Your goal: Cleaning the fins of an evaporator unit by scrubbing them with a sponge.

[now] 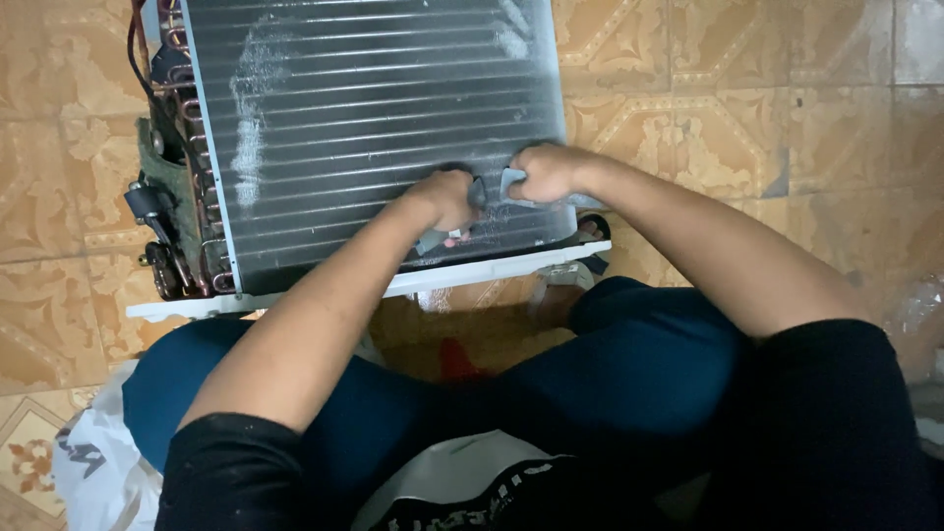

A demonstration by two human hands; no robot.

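Observation:
A large finned coil panel (374,118) of an air-conditioner unit lies on the tiled floor in front of me, with copper tube bends (187,167) along its left side. My left hand (444,197) and my right hand (543,172) are both closed, side by side on the panel's near right part. Between them they grip a small grey piece (511,185), and a bit of pink and white shows under my left hand. What exactly the piece is stays hidden by my fingers. White scuffed streaks (251,108) mark the fins at the upper left.
The white base tray edge (413,280) runs along the unit's near side, just beyond my knees in blue trousers. A white plastic bag (93,462) lies at the lower left. A red object (454,359) sits on the floor between my legs. Patterned tan tiles (747,118) surround the unit.

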